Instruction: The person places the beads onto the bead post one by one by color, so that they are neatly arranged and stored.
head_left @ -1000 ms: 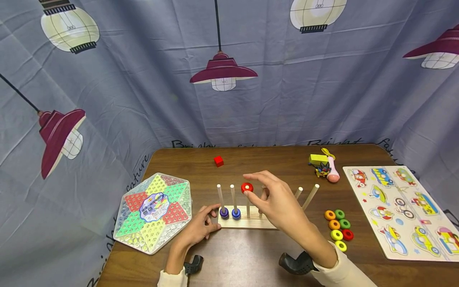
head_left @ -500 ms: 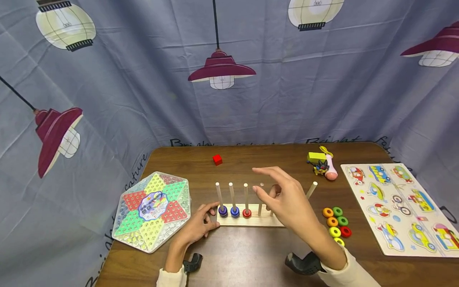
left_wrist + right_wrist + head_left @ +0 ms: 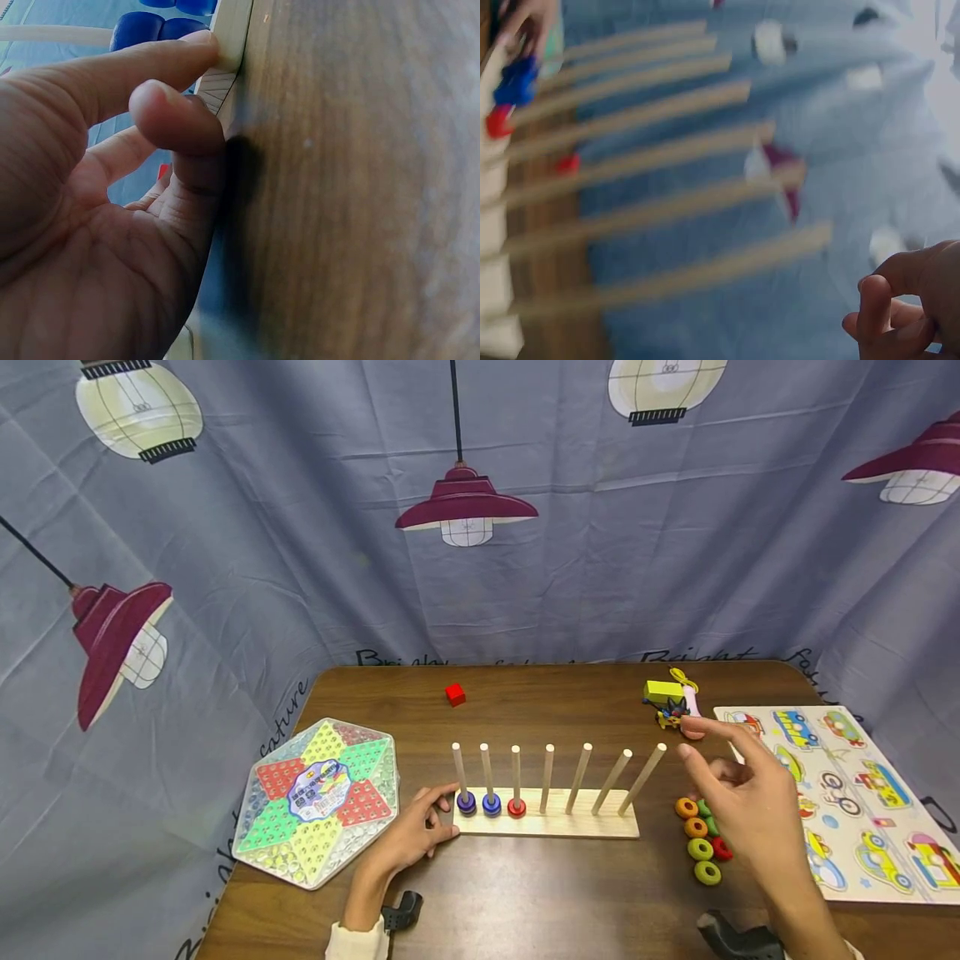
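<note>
A pale wooden peg board (image 3: 600, 824) with a row of upright pegs stands at mid-table in the head view. Its three leftmost pegs carry rings at the base: purple rings (image 3: 466, 804), blue rings (image 3: 491, 805) and a red ring (image 3: 517, 808). My left hand (image 3: 412, 829) holds the board's left end, thumb at the front corner and index finger at the back one. My right hand (image 3: 753, 802) is in the air right of the board, thumb and index finger apart, holding nothing. Near it lie loose yellow rings (image 3: 701, 849), orange rings (image 3: 695, 827) and partly hidden green and red ones.
A star-patterned hexagonal game board (image 3: 318, 802) lies left. A picture puzzle board (image 3: 840, 793) lies right, partly behind my right hand. At the back are a red cube (image 3: 455, 694), a yellow block (image 3: 663, 692) and a small dark-and-yellow figure (image 3: 672, 713).
The red ring left my right hand and now sits at the base of the third peg. That hand moved right, over to the loose rings. My left hand stayed put.
</note>
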`<state>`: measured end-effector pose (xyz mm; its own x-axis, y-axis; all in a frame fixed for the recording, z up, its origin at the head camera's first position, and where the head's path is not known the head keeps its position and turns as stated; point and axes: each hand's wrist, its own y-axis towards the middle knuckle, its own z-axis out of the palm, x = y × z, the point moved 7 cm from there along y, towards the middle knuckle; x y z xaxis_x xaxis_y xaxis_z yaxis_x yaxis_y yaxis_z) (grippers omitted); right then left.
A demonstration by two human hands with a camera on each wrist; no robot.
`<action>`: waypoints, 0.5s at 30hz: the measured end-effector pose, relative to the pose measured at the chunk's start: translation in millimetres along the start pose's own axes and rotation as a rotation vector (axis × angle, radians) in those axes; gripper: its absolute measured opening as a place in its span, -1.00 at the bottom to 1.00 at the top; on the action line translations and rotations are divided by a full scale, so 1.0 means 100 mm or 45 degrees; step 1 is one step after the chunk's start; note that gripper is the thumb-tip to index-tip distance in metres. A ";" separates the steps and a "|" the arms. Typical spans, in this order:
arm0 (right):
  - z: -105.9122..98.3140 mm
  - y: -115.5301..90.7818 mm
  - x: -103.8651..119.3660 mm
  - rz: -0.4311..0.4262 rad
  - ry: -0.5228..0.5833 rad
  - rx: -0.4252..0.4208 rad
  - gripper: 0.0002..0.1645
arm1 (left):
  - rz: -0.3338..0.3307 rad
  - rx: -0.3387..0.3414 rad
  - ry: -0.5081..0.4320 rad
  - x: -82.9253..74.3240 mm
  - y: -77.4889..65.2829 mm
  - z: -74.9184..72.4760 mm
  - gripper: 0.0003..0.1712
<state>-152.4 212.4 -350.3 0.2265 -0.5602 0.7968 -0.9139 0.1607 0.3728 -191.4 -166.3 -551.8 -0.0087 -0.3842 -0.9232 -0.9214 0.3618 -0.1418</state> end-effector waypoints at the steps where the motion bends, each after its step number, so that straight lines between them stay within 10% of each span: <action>1: -0.06 -0.02 -0.16 0.043 -0.033 -0.025 -0.55 | 0.001 0.001 -0.002 0.00 0.00 0.00 -0.27; 9: -0.31 -0.50 -1.33 0.521 -0.221 -0.083 -0.43 | -0.005 -0.008 0.015 -0.17 -0.05 -0.01 -0.27; 15: -0.22 -0.85 -1.83 0.753 -0.288 0.008 -0.29 | 0.006 -0.005 -0.014 0.01 0.01 0.00 -0.27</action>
<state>-109.2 319.0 -517.1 -0.3939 -0.5362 0.7465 -0.8648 0.4913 -0.1035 -191.8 -166.1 -553.1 -0.0092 -0.3731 -0.9278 -0.9230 0.3601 -0.1356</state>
